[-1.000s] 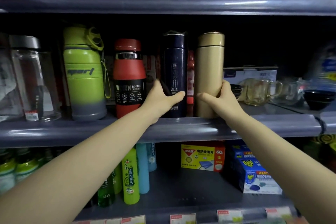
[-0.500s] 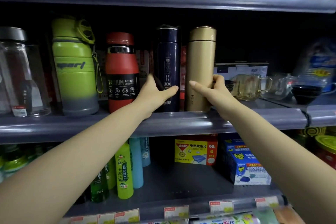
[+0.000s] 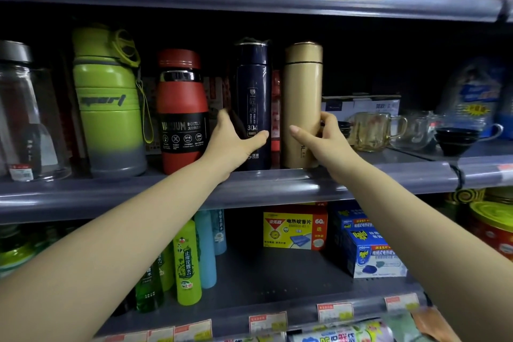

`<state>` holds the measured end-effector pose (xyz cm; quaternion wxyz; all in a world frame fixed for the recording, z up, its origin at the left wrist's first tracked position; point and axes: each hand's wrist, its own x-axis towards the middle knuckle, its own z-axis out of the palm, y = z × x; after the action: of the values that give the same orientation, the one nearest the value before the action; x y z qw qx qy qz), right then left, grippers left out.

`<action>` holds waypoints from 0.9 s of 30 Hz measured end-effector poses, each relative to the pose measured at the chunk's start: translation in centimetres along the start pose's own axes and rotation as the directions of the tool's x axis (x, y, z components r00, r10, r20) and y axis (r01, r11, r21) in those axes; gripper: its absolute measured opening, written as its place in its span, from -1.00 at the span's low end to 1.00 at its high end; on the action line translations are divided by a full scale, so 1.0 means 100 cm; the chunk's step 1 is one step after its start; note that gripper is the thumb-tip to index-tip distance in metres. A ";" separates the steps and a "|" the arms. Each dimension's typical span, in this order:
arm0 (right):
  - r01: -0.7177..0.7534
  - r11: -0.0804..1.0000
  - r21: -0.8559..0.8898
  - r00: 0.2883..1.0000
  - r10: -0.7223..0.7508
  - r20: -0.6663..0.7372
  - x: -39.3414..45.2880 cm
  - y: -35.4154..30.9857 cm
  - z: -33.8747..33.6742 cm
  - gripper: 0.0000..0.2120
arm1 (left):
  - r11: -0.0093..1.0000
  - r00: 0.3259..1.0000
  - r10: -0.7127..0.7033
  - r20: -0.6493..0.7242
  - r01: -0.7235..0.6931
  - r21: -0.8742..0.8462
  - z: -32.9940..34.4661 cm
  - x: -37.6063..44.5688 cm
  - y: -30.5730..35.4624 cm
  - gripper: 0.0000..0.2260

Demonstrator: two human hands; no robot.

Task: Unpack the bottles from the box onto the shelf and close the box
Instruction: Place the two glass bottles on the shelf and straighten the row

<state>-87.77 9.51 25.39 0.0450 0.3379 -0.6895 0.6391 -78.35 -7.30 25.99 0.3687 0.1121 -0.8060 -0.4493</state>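
— Where are the bottles?
— Upright on the grey shelf (image 3: 277, 183). The left hand (image 3: 236, 141) wraps the navy bottle (image 3: 254, 86); just right of it, the right hand (image 3: 323, 139) clasps the gold bottle (image 3: 302, 91).

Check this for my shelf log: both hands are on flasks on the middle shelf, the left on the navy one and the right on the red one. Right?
Not quite. The right hand has its grip on the gold flask, not the red vacuum bottle, which stands untouched further left. The left hand is on the navy flask as you say. The head view shows it.
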 end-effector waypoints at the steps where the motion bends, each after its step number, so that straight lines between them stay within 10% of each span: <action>1: 0.015 1.000 -0.003 1.000 -0.015 0.005 0.000 0.001 -0.001 -0.37 | 1.000 1.000 0.013 -0.006 -0.013 -0.001 0.000 0.000 0.000 -0.16; 15: 0.049 0.997 -0.054 0.994 -0.044 0.098 0.002 0.006 -0.006 -0.53 | 0.997 0.997 0.080 -0.009 -0.080 0.024 0.001 -0.008 0.006 -0.22; 27: 0.165 0.984 -0.064 0.973 -0.173 -0.152 -0.006 0.014 0.007 -0.32 | 0.961 0.990 0.122 -0.065 -0.101 0.257 0.001 -0.016 0.012 -0.13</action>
<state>-87.82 9.08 23.77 0.1619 0.3428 -0.6686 0.6398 -77.09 -5.71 26.17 0.4081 0.1307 -0.8463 -0.3164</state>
